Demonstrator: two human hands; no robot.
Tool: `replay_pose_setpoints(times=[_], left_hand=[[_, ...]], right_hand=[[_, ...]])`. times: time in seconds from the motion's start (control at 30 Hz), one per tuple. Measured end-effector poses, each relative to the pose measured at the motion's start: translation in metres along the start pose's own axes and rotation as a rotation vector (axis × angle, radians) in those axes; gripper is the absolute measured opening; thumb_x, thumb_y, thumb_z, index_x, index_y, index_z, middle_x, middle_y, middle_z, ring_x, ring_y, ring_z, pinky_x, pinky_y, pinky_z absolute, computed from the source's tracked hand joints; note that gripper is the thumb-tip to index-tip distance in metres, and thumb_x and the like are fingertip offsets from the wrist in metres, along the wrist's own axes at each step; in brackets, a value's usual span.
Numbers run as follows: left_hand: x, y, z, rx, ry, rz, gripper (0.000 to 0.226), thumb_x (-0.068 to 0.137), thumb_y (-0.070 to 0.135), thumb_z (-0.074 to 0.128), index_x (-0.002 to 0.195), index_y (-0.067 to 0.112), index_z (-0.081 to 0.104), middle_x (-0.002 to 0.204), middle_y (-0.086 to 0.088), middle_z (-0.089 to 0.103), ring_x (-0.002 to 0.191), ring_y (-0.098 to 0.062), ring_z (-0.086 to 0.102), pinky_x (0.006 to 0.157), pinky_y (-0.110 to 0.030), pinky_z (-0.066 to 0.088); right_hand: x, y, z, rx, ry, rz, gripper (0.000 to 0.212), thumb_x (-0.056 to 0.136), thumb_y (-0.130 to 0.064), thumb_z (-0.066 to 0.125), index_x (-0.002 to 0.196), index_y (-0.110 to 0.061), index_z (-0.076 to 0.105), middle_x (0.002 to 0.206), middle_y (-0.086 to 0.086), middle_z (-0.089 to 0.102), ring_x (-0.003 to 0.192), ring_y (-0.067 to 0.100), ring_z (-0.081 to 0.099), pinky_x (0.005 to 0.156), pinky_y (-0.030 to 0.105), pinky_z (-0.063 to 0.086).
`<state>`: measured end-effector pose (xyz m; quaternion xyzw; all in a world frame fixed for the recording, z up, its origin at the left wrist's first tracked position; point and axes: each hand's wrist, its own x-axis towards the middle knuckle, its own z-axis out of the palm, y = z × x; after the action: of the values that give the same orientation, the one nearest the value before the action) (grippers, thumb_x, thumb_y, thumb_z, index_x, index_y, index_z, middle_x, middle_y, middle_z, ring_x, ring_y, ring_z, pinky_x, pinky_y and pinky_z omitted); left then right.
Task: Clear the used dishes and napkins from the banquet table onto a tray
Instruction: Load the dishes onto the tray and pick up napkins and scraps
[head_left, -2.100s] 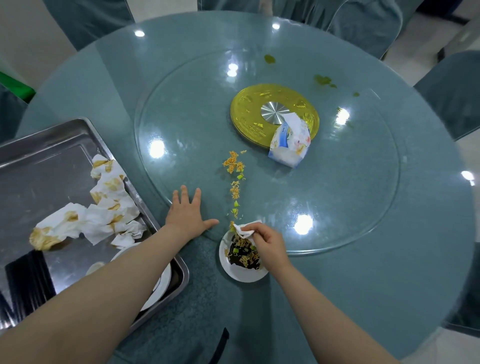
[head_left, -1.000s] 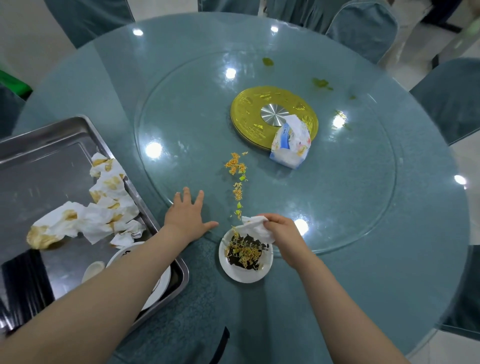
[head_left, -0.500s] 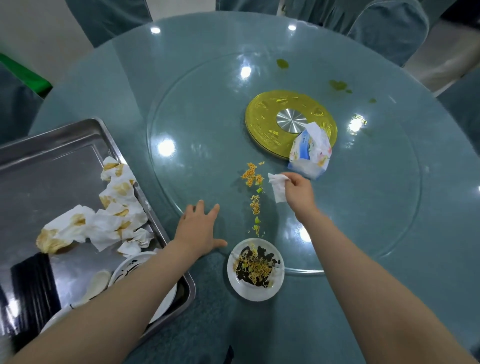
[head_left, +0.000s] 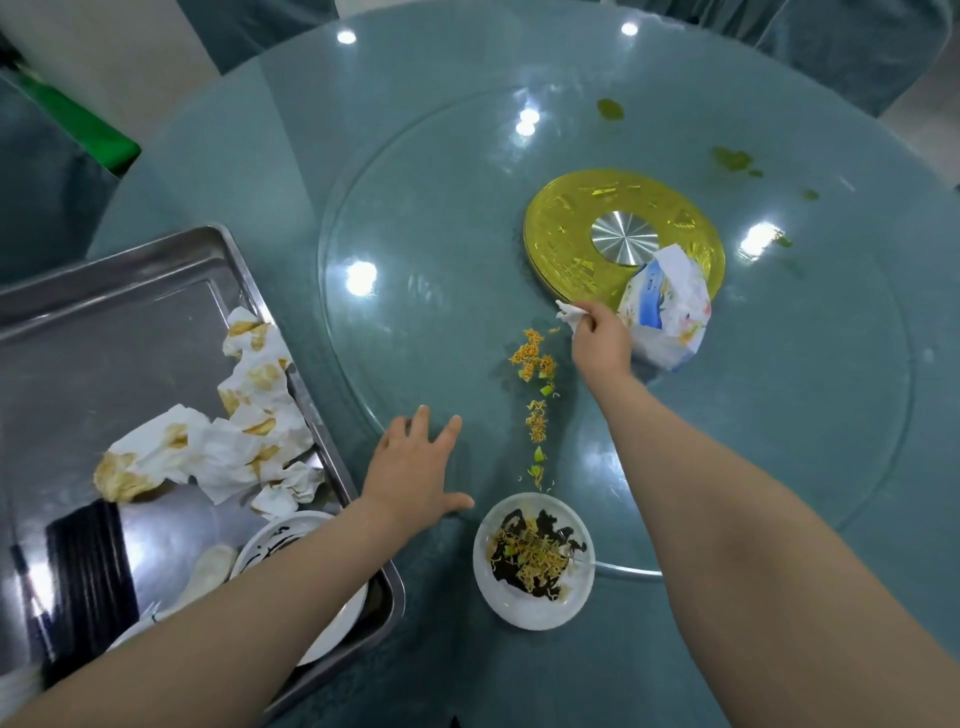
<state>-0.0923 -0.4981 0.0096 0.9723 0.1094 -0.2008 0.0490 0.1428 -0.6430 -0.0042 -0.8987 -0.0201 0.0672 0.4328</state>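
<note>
On the glossy round glass turntable (head_left: 441, 218), crumpled white napkin (head_left: 570, 313) in right hand (head_left: 600, 343).

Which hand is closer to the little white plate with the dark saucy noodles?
Left. The left hand lies flat on the table just up-left of the small white plate of dark-sauced noodles. The right hand is far beyond it, gripping a crumpled white tissue.
</note>
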Motion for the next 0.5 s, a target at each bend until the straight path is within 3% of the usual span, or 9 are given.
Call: replay_pose_setpoints(times=[0.5], left_hand=[[0.0, 0.002, 0.006, 0.026, 0.004, 0.001, 0.104, 0.077, 0.078, 0.05, 0.154, 0.028, 0.0, 0.159, -0.016, 0.006, 0.139, -0.036, 0.019, 0.114, -0.043, 0.026]], right_hand=[[-0.014, 0.027, -0.002, 0.158, -0.164, -0.036, 0.028, 0.091, -0.014, 0.051, 0.088, -0.033, 0.07, 0.09, -0.012, 0.068, 0.085, 0.013, 0.059, 0.073, 0.03, 0.048]])
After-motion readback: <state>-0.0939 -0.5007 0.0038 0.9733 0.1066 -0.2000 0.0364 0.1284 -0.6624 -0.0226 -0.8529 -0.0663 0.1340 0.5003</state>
